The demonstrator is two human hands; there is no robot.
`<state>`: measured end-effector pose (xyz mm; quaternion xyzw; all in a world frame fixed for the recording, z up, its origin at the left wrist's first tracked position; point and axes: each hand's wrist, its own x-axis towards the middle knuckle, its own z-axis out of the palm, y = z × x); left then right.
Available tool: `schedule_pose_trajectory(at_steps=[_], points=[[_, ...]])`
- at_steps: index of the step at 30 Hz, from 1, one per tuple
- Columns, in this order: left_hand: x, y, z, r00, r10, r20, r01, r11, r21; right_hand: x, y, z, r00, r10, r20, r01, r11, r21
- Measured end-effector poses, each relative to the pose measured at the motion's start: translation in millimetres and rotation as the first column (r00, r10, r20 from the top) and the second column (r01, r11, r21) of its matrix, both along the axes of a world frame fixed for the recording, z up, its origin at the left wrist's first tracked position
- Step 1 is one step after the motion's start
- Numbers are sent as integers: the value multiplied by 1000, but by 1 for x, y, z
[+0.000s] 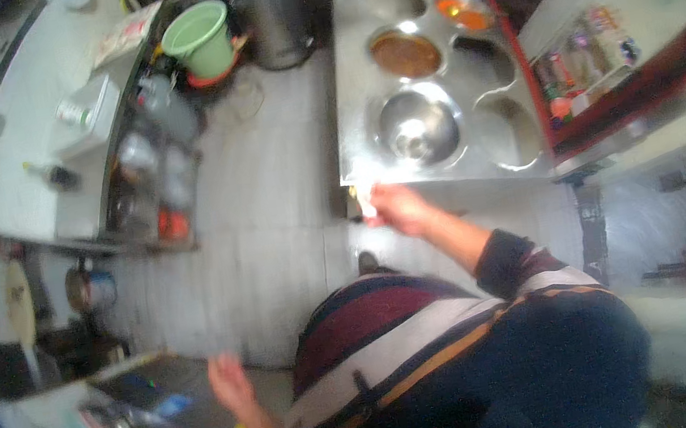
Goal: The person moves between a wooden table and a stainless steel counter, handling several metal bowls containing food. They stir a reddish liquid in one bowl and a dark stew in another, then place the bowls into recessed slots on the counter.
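Note:
My right hand point(402, 207) is at the near left corner of a steel counter point(364, 135). Its fingers are closed on a small whitish thing point(367, 202), too bright and blurred to identify. Just beyond it, a round shiny steel bowl point(420, 126) sits in the counter. Down at the lower left, my left hand point(230, 379) hangs with its fingers curled, beside a low surface that holds dishes. Blur hides whether anything is in it.
A pan of brown food point(405, 55) and an orange one point(464, 13) are set into the counter. At the back stand a green bucket point(204, 36) and a large steel pot point(272, 11). A white worktop point(17, 180) runs along the left, above shelved containers. Grey floor point(266, 159) lies between.

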<state>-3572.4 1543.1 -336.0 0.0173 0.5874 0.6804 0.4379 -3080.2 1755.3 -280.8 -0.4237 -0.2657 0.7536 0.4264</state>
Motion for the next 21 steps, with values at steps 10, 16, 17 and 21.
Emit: schedule_pose_trajectory(at_steps=[10, 16, 17, 21], points=[[316, 232, 185, 315, -906, -282, 945, 273, 180, 34, -10, 123, 911, -100, -399, 145, 986, 84], [414, 267, 197, -119, -941, -317, 950, -201, 240, 73, -54, 130, 868, -356, -345, 406, 910, 81], [426, 265, 197, -121, -947, -298, 948, -200, 249, 80, -60, 128, 862, -383, -333, 433, 897, 87], [477, 249, 205, -179, -954, -241, 955, -228, 192, 117, -93, 120, 823, -464, -326, 522, 845, 113]])
